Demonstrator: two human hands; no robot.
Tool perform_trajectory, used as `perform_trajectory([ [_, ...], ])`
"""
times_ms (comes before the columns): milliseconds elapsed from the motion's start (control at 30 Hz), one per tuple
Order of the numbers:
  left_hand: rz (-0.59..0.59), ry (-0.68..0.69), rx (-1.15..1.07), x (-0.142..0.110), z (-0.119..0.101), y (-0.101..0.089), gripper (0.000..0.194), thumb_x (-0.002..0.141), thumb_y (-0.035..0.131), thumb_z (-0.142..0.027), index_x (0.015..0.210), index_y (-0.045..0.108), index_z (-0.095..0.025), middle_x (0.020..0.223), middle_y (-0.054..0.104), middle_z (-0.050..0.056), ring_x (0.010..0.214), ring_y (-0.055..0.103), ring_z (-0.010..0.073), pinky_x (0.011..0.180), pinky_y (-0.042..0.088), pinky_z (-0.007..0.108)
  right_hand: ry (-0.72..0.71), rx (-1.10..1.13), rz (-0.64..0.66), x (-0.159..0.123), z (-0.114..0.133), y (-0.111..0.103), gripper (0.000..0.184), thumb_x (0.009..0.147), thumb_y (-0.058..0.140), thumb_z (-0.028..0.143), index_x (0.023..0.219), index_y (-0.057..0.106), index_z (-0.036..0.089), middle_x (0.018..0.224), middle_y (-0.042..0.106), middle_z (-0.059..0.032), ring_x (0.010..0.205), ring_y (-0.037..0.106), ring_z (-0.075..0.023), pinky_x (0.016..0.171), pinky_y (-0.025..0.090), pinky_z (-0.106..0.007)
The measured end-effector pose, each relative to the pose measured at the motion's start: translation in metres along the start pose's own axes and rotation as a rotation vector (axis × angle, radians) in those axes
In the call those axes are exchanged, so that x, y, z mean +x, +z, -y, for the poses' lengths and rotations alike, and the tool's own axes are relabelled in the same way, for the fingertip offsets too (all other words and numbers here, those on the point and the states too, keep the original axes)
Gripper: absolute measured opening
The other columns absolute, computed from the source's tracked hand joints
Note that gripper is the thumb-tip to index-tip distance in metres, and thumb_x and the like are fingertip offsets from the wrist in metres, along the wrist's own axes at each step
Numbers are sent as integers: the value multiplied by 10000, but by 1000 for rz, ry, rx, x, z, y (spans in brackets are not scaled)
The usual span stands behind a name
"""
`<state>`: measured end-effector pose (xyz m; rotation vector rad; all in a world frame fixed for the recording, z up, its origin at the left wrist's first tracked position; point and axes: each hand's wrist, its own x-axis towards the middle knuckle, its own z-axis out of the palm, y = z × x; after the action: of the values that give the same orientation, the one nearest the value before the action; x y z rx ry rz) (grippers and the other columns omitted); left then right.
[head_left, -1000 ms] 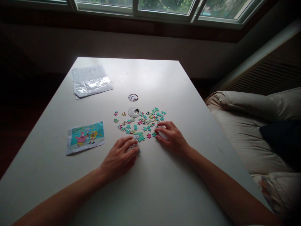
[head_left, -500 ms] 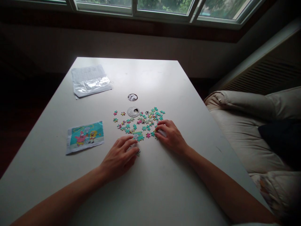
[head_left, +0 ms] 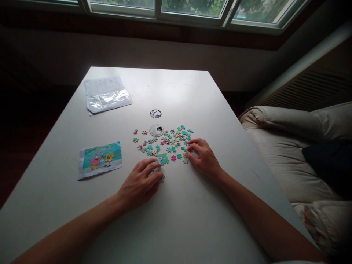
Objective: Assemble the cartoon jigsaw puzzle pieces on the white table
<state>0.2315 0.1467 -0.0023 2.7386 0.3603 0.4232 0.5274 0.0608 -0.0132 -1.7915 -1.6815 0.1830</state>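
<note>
Left hand [head_left: 141, 180] and right hand [head_left: 202, 157] curl loosely (each grip's contents unclear) on the white table [head_left: 189, 216] near a window [head_left: 192, 7].

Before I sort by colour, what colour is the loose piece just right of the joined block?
Pink: the piece shows best in the head view.

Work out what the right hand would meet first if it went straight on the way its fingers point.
The right hand would probably meet the small teal puzzle piece just beyond its fingertips, though depth is unclear from this single view.
</note>
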Motion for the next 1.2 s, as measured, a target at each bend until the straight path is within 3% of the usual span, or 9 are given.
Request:
perform_trajectory([
  [267, -4, 1, 5, 1, 0, 0, 251, 919, 585, -179, 1159, 646, -221, 1357, 595, 106, 1375, 444, 314, 1097, 462, 534, -122, -21, 77, -1, 3, -5, 84, 912, 647, 230, 981, 685, 260, 1190, 599, -80, 1127, 563, -268, 977, 497, -466],
  [500, 18, -18, 25, 1, 0, -1, 256, 931, 562, -189, 1176, 633, -213, 1418, 558, 99, 1384, 427, 315, 1117, 441, 527, -96, -43, 59, -2, 3, -2, 54, 927, 630, 232, 956, 674, 245, 1189, 605, -84, 1129, 562, -267, 983, 496, -464],
  [667, -2, -37, 39, 1, 0, 0, 340, 918, 582, -188, 1255, 607, -221, 1384, 588, 95, 1369, 454, 307, 1129, 432, 522, -96, -44, 62, -2, 4, -2, 87, 938, 623, 252, 1010, 672, 252, 1189, 611, -86, 1135, 561, -270, 991, 496, -476],
  [900, -4, -33, 47, 1, 1, 0, 300, 947, 549, -187, 1236, 623, -223, 1329, 631, 81, 1363, 459, 302, 1124, 434, 525, -102, -38, 61, -1, 5, -1, 94, 944, 610, 258, 1007, 680, 257, 1188, 619, -84, 1132, 570, -271, 985, 502, -479],
  [1200, -10, -26, 29, 3, 2, -1, 301, 949, 548, -180, 1236, 624, -228, 1339, 636, 70, 1376, 453, 308, 1120, 436, 541, -101, -7, 48, -1, 5, 0, 228, 931, 616, 241, 1149, 665, 285, 1202, 633, -80, 1149, 574, -282, 1000, 504, -503],
])
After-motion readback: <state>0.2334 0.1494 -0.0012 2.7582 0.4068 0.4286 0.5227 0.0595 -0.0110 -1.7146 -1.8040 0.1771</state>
